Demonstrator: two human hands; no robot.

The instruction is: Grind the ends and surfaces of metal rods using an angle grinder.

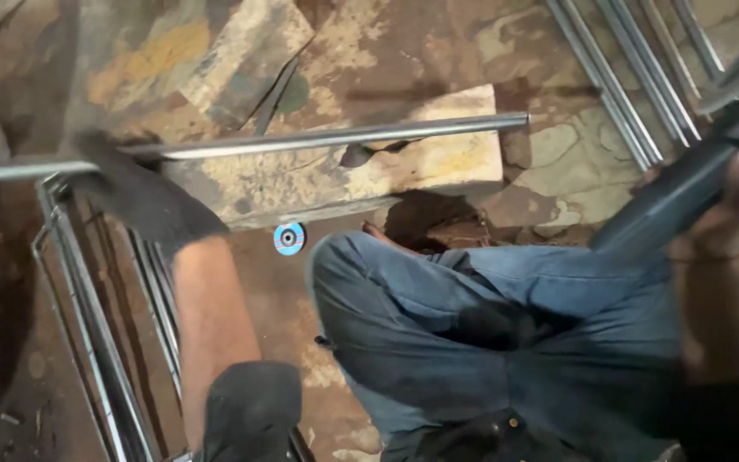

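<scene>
My left hand point(126, 184), in a dark glove, grips a long round steel rod point(327, 139) that lies across a pale wooden block point(438, 162). The rod runs from the left edge to about the middle right. My right hand point(720, 218), bare, is closed around the dark body of a power tool point(673, 201) at the right edge; its head is blurred and partly out of view. My knees in blue jeans point(472, 316) fill the lower middle.
A blue round grinding disc point(289, 239) lies on the dirt floor under the block. A welded steel frame point(87, 325) stands at the lower left. Several steel rods point(626, 94) lie at the upper right. A second wooden slab point(241, 51) sits at the back.
</scene>
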